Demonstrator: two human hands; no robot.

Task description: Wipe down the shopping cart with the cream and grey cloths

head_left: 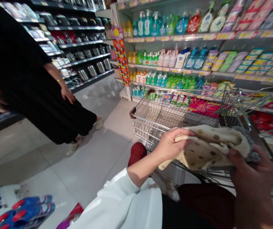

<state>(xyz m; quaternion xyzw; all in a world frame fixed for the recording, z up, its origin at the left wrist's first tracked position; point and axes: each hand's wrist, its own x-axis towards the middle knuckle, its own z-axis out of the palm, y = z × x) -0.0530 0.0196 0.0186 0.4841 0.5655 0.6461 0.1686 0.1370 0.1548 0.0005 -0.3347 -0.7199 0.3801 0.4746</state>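
Observation:
A cream cloth with brown spots (198, 156) and a grey, ruffled-looking edge at its right end is bunched up between my hands. My left hand (174, 143) grips its left side, fingers folded over a turned-back part. At the other end my right hand (251, 168) pinches the cloth between thumb and fingers; some of those fingers are hidden behind it. Both hands are above the near side of a wire shopping cart (150, 124), which stands right in front of me.
Shelves of soap bottles and wipes (167, 65) run behind the cart. To the left a person in black clothes (48, 95) stands on the tiled floor (91, 159). Blue bottles with red caps (31, 210) are at lower left; shelves of metal pots (79, 55) stand farther back.

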